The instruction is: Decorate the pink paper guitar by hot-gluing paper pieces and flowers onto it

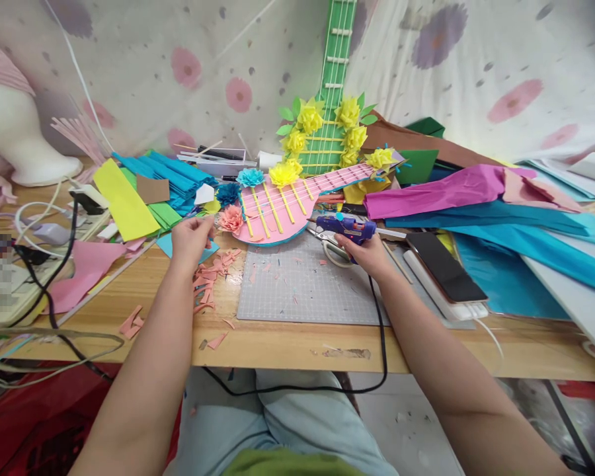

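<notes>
Closest to the lens is a lap in pale blue jeans (287,416), with both bare forearms reaching up from it onto the wooden table (287,344). The right hand (369,254) is wrapped tight around the grip of a blue hot glue gun (350,228), nozzle pointing to 9 o'clock; its black power cord (379,330) drops off the table edge and loops across the lap. The left hand (191,238) sits at 9 o'clock from the gun, fingers bunched against the thumb; honestly can't tell if it's pinching anything. Just beside those fingertips, at 3 o'clock, is a salmon paper flower (231,218), sitting at the butt end of a pink paper guitar with yellow strips (297,198); the gun's nozzle is right below that guitar's body.

Under the gun is a grey gridded cutting mat (302,284); salmon paper scraps (211,277) are piled at 6 o'clock from the left hand. At 3 o'clock from the right hand lies a black smartphone (443,264); beyond it, a long roll of magenta crepe paper (441,192). At 12 o'clock a green paper guitar (334,79) leans on the flowered cloth, with yellow paper flowers (310,119) around its body.
</notes>
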A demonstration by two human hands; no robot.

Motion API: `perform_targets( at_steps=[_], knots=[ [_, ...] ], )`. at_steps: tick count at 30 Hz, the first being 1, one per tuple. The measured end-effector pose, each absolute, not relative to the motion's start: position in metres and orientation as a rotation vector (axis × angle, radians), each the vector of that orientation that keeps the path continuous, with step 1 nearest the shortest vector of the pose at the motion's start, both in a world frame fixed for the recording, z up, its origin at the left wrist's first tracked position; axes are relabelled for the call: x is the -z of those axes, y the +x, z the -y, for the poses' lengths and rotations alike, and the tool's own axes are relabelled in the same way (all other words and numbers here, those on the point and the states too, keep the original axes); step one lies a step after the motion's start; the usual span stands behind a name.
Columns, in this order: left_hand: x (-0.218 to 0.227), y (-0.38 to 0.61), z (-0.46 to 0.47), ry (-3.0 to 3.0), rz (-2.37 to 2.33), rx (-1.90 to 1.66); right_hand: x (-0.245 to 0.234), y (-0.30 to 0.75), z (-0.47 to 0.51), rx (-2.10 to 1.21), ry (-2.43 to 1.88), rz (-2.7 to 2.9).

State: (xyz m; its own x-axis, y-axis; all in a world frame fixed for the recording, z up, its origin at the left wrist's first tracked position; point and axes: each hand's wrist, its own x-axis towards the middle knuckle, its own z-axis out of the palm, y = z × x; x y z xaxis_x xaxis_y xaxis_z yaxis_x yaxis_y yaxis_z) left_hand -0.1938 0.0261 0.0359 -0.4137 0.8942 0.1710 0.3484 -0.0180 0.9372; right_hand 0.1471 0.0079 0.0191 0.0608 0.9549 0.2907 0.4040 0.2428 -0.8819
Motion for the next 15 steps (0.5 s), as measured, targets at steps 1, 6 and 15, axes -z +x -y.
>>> perform_targets(
  at_steps=[1, 6, 15],
  knots=[
    [-0.035, -0.188, -0.023, 1.419, -1.826, -1.460, -0.016, 0.147, -0.009, -0.700, -1.332, 1.527],
    [-0.030, -0.150, -0.009, 2.138, -1.851, -1.183, -0.004, 0.146, -0.013, -0.741, -1.361, 1.581],
    [-0.025, -0.144, -0.008, 2.417, -2.012, -0.790, -0.006, 0.144, -0.010, -0.714, -1.372, 1.660]
  ],
)
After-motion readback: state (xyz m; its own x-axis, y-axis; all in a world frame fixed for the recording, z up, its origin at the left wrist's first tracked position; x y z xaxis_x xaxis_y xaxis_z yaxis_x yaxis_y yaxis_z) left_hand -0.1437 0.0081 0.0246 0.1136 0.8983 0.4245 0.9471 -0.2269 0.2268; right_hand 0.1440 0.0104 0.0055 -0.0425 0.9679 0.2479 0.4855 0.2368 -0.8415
